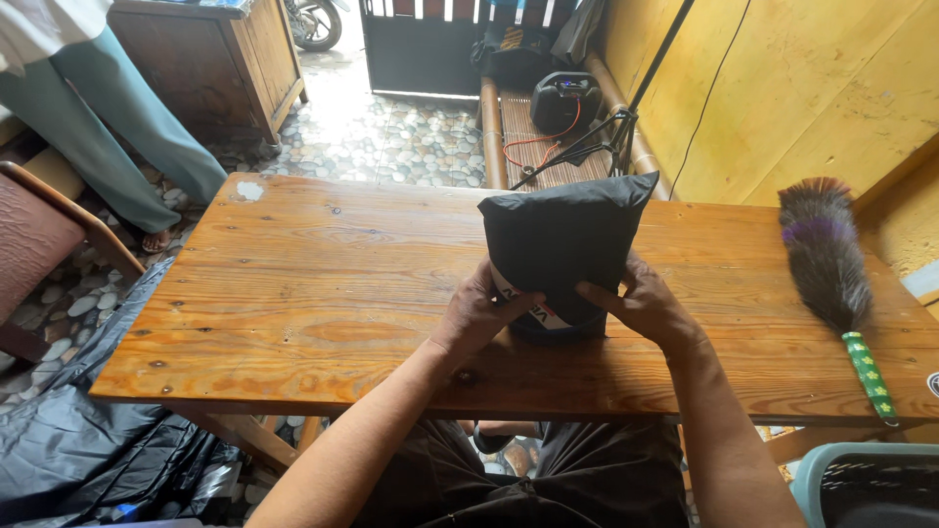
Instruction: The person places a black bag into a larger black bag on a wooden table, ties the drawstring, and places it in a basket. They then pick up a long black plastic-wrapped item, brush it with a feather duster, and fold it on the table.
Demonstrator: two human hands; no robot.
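A black plastic parcel stands upright on a wooden table, clasped at its lower end between two hands. The left hand curls around its near left side, thumb pressed across a white label; the right hand grips the opposite side, thumb forward. A feather duster lies well to the right of the right hand.

Home porch or front room: pebble floor beyond wooden table, iron gate past it, feather duster on table.
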